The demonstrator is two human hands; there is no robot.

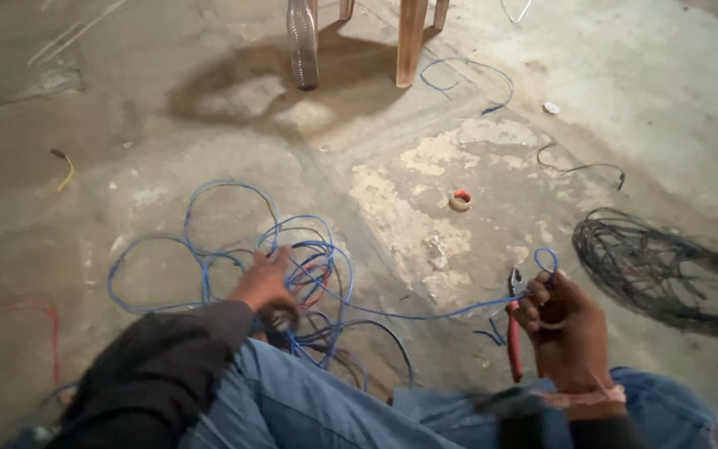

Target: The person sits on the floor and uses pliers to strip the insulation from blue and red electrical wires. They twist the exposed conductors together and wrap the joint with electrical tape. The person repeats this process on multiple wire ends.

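Note:
A tangle of blue wire (234, 241) lies in loops on the concrete floor ahead of my knees. My left hand (263, 283) reaches into the tangle, fingers spread over the blue and red strands. My right hand (565, 328) grips red-handled pliers (514, 320) together with one end of the blue wire, which curls into a small loop (547, 259) above my fingers. A strand of the blue wire runs along the floor between the two hands.
A coil of dark wire (662, 270) lies on the floor at the right. A small roll of tape (460, 199) sits in the middle. A clear plastic bottle (302, 46) and wooden chair legs (410, 41) stand at the top. Red wire (18, 309) lies at the left.

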